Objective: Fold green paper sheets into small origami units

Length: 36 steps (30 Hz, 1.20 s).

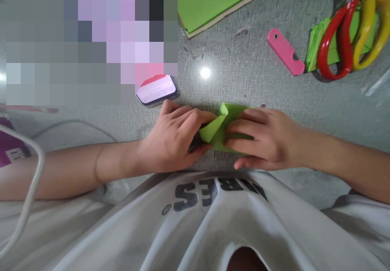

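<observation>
A small piece of green paper lies on the grey table close to my body, partly folded, with a raised flap at its left side. My left hand pinches that flap between thumb and fingers at the left edge. Across the right part of the paper rests my right hand, its fingers spread and pressing the sheet flat, the thumb apart near the lower edge. My right fingers hide part of the paper.
Beyond my left hand lies a phone. Large green sheets are at the top. A pink cutter, red-handled scissors, yellow-handled scissors and green paper pieces lie at right. A white cable hangs at left.
</observation>
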Available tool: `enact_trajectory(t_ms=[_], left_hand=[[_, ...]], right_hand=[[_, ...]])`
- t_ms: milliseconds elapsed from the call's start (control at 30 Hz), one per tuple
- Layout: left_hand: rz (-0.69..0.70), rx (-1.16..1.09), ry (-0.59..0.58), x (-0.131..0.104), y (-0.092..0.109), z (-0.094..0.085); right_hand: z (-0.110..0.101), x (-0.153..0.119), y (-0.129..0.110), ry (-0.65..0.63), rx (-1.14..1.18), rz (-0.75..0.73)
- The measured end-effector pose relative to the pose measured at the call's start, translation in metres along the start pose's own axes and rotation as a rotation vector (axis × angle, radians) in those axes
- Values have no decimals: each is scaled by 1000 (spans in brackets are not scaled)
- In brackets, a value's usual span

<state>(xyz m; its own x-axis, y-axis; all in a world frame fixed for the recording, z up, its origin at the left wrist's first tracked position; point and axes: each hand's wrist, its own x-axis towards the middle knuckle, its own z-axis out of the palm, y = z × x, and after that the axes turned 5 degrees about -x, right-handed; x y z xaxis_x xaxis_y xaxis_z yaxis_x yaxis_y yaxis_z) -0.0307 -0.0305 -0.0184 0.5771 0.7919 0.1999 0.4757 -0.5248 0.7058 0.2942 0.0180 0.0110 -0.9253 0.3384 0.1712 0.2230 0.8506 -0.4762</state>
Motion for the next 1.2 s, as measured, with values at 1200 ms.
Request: enact_trajectory(t_ms=[1200], left_hand=[[-3,-9,-124,-1,-13,-9]], right_hand=[[37,-2,-6,55,-281,-77]])
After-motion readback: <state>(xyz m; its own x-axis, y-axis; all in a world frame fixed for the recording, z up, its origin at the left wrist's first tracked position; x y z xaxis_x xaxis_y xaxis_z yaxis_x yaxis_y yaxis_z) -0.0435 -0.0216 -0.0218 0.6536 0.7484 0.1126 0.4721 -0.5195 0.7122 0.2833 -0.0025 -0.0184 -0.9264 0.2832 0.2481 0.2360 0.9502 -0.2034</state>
